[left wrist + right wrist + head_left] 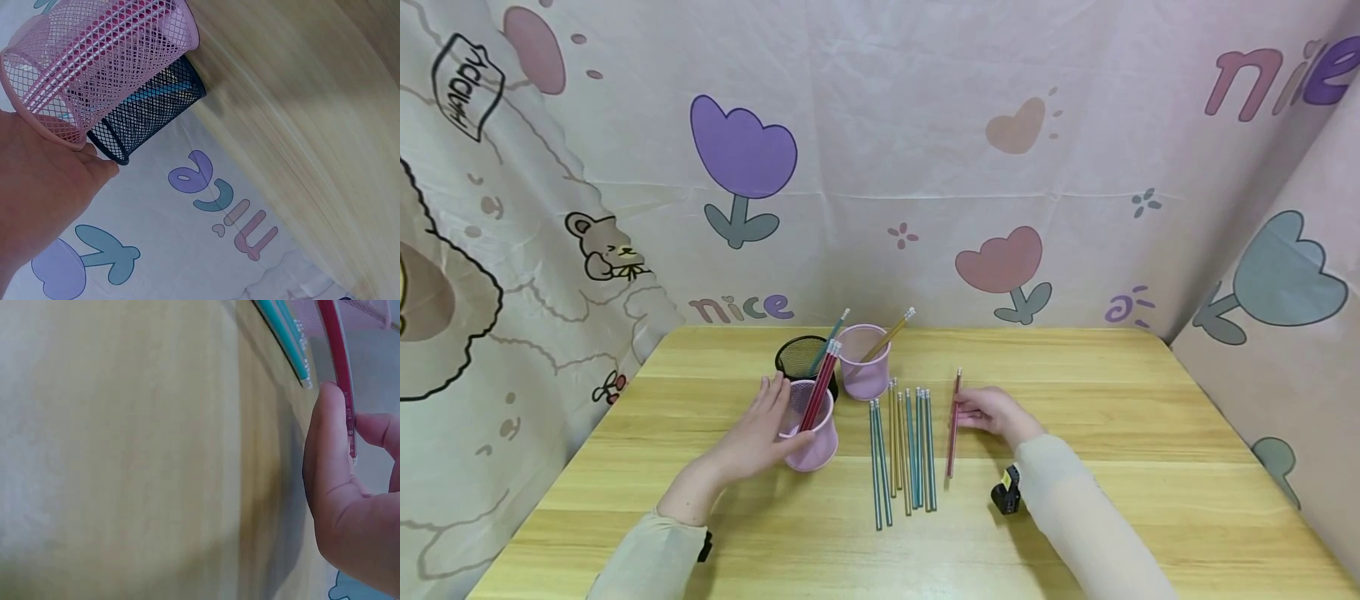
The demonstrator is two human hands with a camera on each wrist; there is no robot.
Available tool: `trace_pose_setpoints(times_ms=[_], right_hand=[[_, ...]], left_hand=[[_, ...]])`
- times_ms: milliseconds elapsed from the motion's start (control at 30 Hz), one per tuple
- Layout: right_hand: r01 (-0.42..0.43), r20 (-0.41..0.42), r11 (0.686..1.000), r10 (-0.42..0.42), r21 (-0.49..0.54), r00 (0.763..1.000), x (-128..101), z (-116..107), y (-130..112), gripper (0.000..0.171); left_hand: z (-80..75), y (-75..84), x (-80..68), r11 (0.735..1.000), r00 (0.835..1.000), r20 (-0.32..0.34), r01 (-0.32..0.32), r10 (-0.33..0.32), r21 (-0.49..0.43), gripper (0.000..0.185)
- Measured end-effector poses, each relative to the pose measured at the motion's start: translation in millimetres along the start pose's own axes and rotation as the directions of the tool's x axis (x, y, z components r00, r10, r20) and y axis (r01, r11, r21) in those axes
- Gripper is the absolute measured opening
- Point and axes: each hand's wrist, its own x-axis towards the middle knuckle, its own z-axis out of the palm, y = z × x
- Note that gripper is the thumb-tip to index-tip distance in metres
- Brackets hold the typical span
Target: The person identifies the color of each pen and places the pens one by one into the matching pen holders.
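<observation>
My left hand (767, 425) holds the near pink mesh cup (817, 433) from its left side, thumb across the front. The cup holds a few red pencils (818, 387). In the left wrist view my palm (37, 187) lies against that cup's (106, 56) rim. My right hand (988, 411) pinches a red pencil (953, 425) that lies lengthwise on the wooden table (1120, 400). The right wrist view shows thumb and finger of that hand (350, 431) closed on the pencil's (337, 350) end.
A black mesh cup (799, 357) with a teal pencil and a second pink cup (865, 367) with a yellow pencil stand behind. Several teal and yellow pencils (904, 446) lie in a row mid-table. Printed fabric (880, 167) walls the back and sides.
</observation>
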Motion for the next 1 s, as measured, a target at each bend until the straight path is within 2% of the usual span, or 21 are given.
trace_pose_setpoints(times_ms=[233,467,600,667,833,1000], right_hand=[[0.006,0.038,0.999,-0.007,0.038,0.999,1.1,0.0,-4.3,0.025],[0.034,0.041,0.999,-0.034,0.015,0.999,-3.5,8.2,-13.2,0.040],[0.060,0.045,0.998,-0.061,0.021,0.997,-9.8,15.2,-20.5,0.042],[0.074,0.054,0.996,-0.076,0.042,0.996,-13.0,18.7,-23.8,0.038],[0.094,0.076,0.991,-0.102,0.094,0.992,-19.2,26.6,-31.0,0.013],[0.099,0.069,0.986,-0.109,0.138,0.992,-23.0,33.9,-37.5,0.011]], left_hand=[[0.9,-0.3,0.4,1.000,1.000,-0.006,-0.001,0.001,0.009,0.094],[1.2,-0.7,0.7,1.000,1.000,-0.002,0.003,-0.003,0.006,0.094],[1.1,-0.9,0.4,1.000,1.000,-0.002,0.002,-0.002,0.002,0.094],[1.0,-0.7,0.3,1.000,1.000,-0.004,-0.001,0.001,0.003,0.094],[0.5,-0.3,-0.1,1.000,1.000,-0.005,-0.003,0.003,0.008,0.095],[0.2,-0.1,-0.1,1.000,1.000,-0.006,-0.005,0.005,0.013,0.095]])
